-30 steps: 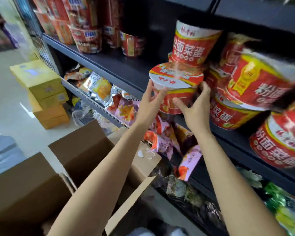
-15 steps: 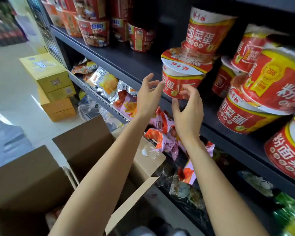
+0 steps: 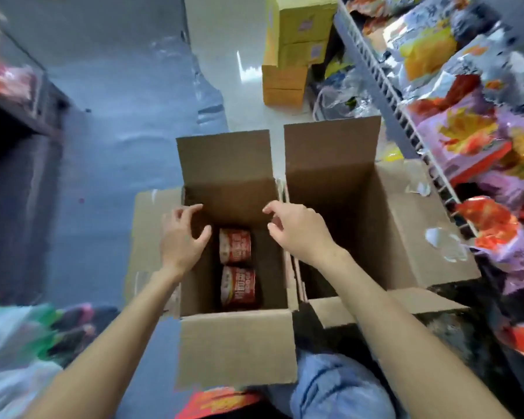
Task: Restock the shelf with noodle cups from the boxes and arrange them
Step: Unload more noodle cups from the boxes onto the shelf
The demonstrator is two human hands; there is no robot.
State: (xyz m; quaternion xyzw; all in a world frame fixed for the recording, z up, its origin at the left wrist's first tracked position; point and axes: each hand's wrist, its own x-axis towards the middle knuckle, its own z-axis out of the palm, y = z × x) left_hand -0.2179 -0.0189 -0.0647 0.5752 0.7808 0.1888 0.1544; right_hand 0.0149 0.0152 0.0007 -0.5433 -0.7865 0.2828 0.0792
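Two red printed noodle cups (image 3: 236,267) lie in the open brown cardboard box (image 3: 236,349); your left hand (image 3: 182,237) and right hand (image 3: 297,231) hover above, fingers spread, empty.

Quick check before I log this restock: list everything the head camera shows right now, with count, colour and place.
noodle cups: two visible, red, lying on their sides at the bottom of the left box.
left box: one, brown cardboard, open, centre of view.
right box: one, brown cardboard, open, beside the left box; inside dark, no cups visible.
yellow cartons: a stack, count unclear, yellow, on the floor by the shelf end.
snack bags: many, purple, orange and silver, on the wire shelf at right.
wire shelf: one, light grey, right side.
left hand: empty, fingers spread, over the left box.
right hand: empty, open, over the left box's right edge.
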